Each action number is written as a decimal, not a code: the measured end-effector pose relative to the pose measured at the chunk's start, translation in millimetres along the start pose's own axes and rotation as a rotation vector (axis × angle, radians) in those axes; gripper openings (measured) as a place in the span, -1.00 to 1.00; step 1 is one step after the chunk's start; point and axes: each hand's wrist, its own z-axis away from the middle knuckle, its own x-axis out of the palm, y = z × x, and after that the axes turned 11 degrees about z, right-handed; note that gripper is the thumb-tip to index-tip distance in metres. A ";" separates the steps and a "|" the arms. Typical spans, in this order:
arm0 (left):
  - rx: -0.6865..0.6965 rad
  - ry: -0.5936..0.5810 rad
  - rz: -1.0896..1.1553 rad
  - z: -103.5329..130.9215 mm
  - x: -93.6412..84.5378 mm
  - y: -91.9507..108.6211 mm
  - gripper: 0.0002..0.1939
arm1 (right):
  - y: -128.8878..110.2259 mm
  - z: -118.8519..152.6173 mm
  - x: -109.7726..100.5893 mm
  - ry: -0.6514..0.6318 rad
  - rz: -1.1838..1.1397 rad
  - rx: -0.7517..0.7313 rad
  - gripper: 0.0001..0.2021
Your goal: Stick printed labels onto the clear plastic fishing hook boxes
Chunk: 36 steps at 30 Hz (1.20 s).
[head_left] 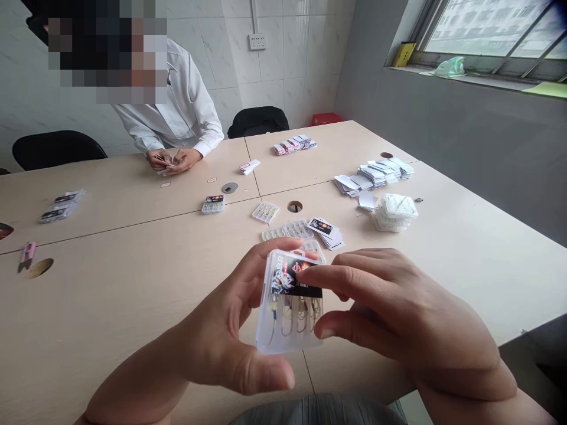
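Observation:
A clear plastic box (290,324) with fishing hooks and a black printed card inside is held up over the near part of the table. My left hand (239,319) supports it from the left and behind, its thumb reaching below the lower edge. On the box's right side, my right hand (385,307) rests its index finger on the black card and its thumb near the lower right edge. Just behind the box lie more clear hook boxes (287,230) and a fan of cards (328,231), the top one black.
Stacked clear boxes (396,212) and piles of white cards (374,177) lie to the right. Across the table (146,283), a person in a white shirt (188,106) handles small cards. Boxes (62,205) and pink-handled snips (27,255) are at far left.

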 end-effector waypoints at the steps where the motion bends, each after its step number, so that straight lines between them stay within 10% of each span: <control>1: 0.009 0.001 -0.009 0.2 -0.7 -0.5 -0.13 | -0.2 -0.3 0.7 0.003 0.001 -0.007 -0.70; 15: 0.271 -0.006 -0.255 1.2 -8.9 -2.8 0.00 | 9.5 4.9 -5.4 0.093 -0.078 0.108 -0.42; 22: 0.375 0.086 -0.157 3.1 4.8 -8.8 -0.19 | 16.0 -3.1 -4.2 0.014 -0.419 0.257 -0.81; 36: 0.293 -0.030 -0.054 2.0 -12.1 -9.1 -0.02 | 10.2 -10.3 4.6 -0.076 -0.850 0.354 -0.84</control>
